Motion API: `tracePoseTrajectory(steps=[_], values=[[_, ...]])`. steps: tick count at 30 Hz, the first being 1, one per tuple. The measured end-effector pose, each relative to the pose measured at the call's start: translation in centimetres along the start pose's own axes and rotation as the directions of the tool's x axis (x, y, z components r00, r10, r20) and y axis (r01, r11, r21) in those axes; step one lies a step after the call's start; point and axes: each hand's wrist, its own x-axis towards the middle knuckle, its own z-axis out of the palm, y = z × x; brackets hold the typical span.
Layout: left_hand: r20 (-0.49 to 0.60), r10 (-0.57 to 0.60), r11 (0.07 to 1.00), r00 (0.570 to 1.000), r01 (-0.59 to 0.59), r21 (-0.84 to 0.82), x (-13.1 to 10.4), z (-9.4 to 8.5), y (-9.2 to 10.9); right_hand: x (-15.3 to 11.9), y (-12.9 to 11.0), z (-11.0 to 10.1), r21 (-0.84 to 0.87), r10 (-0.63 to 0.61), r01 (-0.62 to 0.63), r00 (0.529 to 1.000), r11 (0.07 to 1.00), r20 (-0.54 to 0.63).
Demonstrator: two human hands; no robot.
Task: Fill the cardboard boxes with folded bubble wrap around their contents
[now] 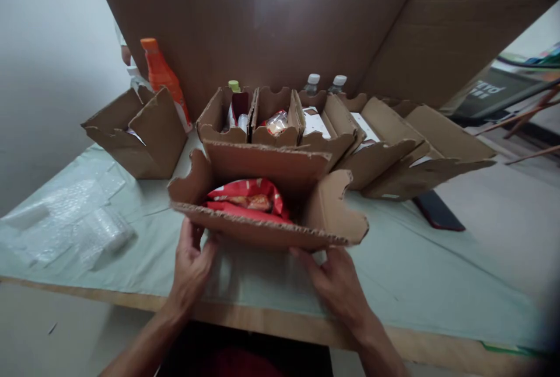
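An open-topped cardboard box is in front of me, tilted so that I see into it. Inside lies a shiny red food packet with a food picture on it. My left hand grips the box's near left side, thumb on the front and fingers partly hidden behind the side. On the near right side, my right hand holds the box the same way, its fingertips partly out of sight under the edge.
Several cardboard boxes with goods stand behind, one box apart at left. An orange bottle leans by a tall cardboard panel. Bubble wrap lies left on the cloth-covered table; a dark phone-like slab lies right.
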Motion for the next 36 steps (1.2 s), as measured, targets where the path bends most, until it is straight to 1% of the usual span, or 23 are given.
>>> tracePoseTrajectory(steps=[2, 3, 5, 6, 8, 10, 14, 18, 22, 25, 27, 29, 31, 33, 34, 36], values=[[0.032, 0.061, 0.998, 0.998, -0.06, -0.011, 2.4, 2.1, -0.5, 2.6, 1.2, -0.4, 0.003, 0.035, -0.035, 0.999, 0.999, -0.023], [0.052, 0.067, 0.998, 0.996, -0.068, 0.002, 3.5, 2.9, -0.9, 3.6, 2.0, -0.4, 0.023, 0.047, -0.046, 0.998, 0.999, -0.047], [0.095, 0.03, 0.998, 0.995, -0.035, 0.05, 4.8, 4.0, -2.0, 4.7, 3.6, 0.2, 0.08, 0.073, -0.066, 0.994, 0.995, -0.086], [0.107, 0.0, 0.997, 0.994, -0.008, 0.076, 4.9, 4.2, -2.6, 4.9, 4.3, 0.7, 0.095, 0.087, -0.079, 0.993, 0.992, -0.086], [0.108, -0.05, 0.992, 0.993, 0.037, 0.122, 4.5, 4.1, -3.7, 4.6, 5.7, 1.7, 0.075, 0.113, -0.11, 0.992, 0.991, -0.05], [0.087, -0.064, 0.986, 0.994, 0.05, 0.158, 3.4, 3.7, -4.5, 4.0, 6.6, 2.4, 0.032, 0.131, -0.13, 0.991, 0.991, -0.023], [0.072, -0.055, 0.978, 0.996, 0.039, 0.205, 1.8, 3.5, -4.8, 3.6, 7.1, 2.6, 0.008, 0.155, -0.155, 0.988, 0.988, -0.005], [0.033, -0.044, 0.979, 0.998, 0.036, 0.2, 1.8, 3.8, -5.0, 3.6, 7.1, 2.4, -0.002, 0.117, -0.117, 0.993, 0.993, -0.023], [-0.007, -0.027, 0.985, 1.0, 0.028, 0.171, 2.3, 3.9, -5.3, 3.3, 7.0, 2.8, -0.024, 0.084, -0.085, 0.996, 0.996, -0.031], [0.022, -0.056, 0.986, 0.998, 0.052, 0.161, 2.3, 4.0, -4.9, 3.7, 6.9, 3.0, -0.009, 0.088, -0.088, 0.996, 0.996, -0.023], [0.038, -0.034, 0.981, 0.999, 0.027, 0.19, 2.1, 3.5, -4.3, 3.9, 7.0, 2.9, -0.024, 0.104, -0.105, 0.994, 0.994, -0.028], [0.051, 0.043, 0.962, 0.998, -0.055, 0.269, 1.6, 2.2, -3.4, 3.7, 7.2, 2.6, -0.058, 0.095, -0.096, 0.995, 0.994, -0.034], [0.039, 0.152, 0.907, 0.988, -0.155, 0.391, 0.8, -0.4, -2.4, 2.5, 7.7, 1.8, -0.087, 0.06, -0.061, 0.998, 0.994, -0.01], [-0.022, 0.241, 0.825, 0.97, -0.193, 0.531, -0.2, -4.3, -1.6, 0.3, 8.8, 0.5, -0.117, 0.04, -0.037, 0.999, 0.992, 0.024], [-0.07, 0.275, 0.779, 0.959, -0.18, 0.6, -0.6, -6.5, -1.2, -1.0, 9.6, -0.3, -0.135, 0.043, -0.039, 0.999, 0.99, 0.027], [-0.166, 0.32, 0.684, 0.933, -0.106, 0.721, -1.3, -11.0, -1.0, -3.5, 11.6, -1.7, -0.162, 0.04, -0.037, 0.999, 0.986, 0.017]])
